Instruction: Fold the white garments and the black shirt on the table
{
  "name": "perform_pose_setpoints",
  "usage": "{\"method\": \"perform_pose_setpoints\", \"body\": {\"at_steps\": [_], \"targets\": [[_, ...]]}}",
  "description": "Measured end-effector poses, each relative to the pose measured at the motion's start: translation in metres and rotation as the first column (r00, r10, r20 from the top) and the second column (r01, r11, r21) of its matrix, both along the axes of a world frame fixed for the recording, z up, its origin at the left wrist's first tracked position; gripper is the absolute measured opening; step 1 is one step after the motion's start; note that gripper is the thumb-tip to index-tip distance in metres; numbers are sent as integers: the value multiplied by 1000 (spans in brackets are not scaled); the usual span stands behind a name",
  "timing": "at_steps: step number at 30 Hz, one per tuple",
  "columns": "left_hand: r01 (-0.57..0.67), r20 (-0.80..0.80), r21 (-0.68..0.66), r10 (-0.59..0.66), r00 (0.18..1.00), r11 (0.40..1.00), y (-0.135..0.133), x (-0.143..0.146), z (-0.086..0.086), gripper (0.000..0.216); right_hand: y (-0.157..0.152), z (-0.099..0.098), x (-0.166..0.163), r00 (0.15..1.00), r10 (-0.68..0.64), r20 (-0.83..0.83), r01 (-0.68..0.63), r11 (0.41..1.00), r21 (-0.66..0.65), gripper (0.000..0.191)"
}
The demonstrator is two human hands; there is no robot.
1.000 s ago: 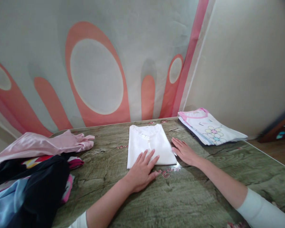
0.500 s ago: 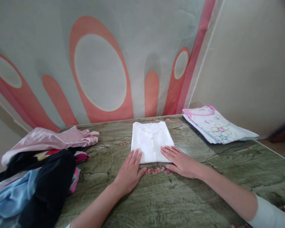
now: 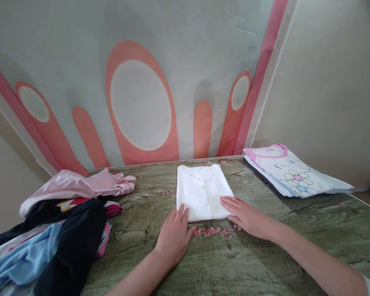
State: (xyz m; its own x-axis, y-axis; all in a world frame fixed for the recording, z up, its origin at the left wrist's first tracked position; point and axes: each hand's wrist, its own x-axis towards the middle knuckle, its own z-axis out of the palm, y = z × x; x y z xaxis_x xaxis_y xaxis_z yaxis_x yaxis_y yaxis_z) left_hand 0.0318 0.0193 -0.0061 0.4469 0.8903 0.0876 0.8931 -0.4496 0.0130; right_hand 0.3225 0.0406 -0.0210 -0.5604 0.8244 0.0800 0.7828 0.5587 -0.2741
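Note:
A white shirt with a ruffled neckline and small front buttons lies folded into a neat rectangle on the table, its collar away from me. My left hand rests at its lower left corner, fingers stretched, fingertips on the cloth and thumb on the tabletop. On the lower right side, my right hand lies flat with its fingertips over the shirt's edge. Neither hand grasps the fabric.
Wood-patterned table with printed pink flowers. At the left is a loose heap of clothes, with a pink garment, a black one and a light blue one. A folded stack of shirts sits at the back right, before the wall.
The view has shifted, so everything appears slightly lower and further right. My right hand has slid a little outward toward the shirt's right edge; my left hand stays at its corner.

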Motion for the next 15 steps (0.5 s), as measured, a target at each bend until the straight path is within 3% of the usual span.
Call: {"method": "perform_pose_setpoints", "body": {"at_steps": [5,10,15], "targets": [[-6,7,-54,6,1000,999,-23,12,6,54,-1,0,16,998,-51,24,52,998,-31,51],[84,52,-107,-79,996,991,-49,18,10,68,-1,0,33,995,-80,65,83,996,-37,57],[160,82,-142,-150,985,977,-51,23,17,70,-1,6,18,993,-111,30,110,994,24,62]]}}
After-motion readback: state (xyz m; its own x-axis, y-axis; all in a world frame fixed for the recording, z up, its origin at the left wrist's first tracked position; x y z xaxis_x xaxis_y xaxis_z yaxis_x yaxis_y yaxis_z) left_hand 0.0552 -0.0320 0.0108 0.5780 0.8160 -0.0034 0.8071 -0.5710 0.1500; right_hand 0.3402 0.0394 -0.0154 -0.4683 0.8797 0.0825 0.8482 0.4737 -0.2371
